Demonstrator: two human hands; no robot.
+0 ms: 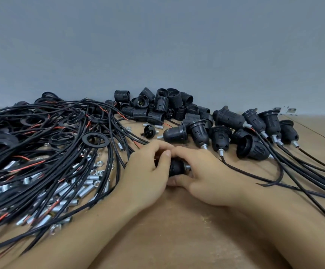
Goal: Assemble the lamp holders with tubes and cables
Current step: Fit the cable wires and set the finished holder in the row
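Both hands meet over one black lamp holder [177, 167] lying on its side on the brown table [177, 230], right in front of the person. The left hand [148, 171] curls over its left end, thumb and fingers wrapped round the body. The right hand [202, 177] closes on the right end, fingers bent above and thumb beneath, beside a short metal tube [187, 167] poking out of the holder. How hard either hand presses I cannot tell.

Just beyond the knuckles lie finished holders with cables [254, 133], their black leads trailing away to the right edge. Behind them, against the grey wall [157, 45], sits a heap of bare holder shells [163, 105]. To the left spreads a big tangle of black cables [51, 148] with red-tipped ends, black rings [93, 139] scattered over them, and loose metal tubes and nuts [76, 191] strewn beneath, near the left forearm
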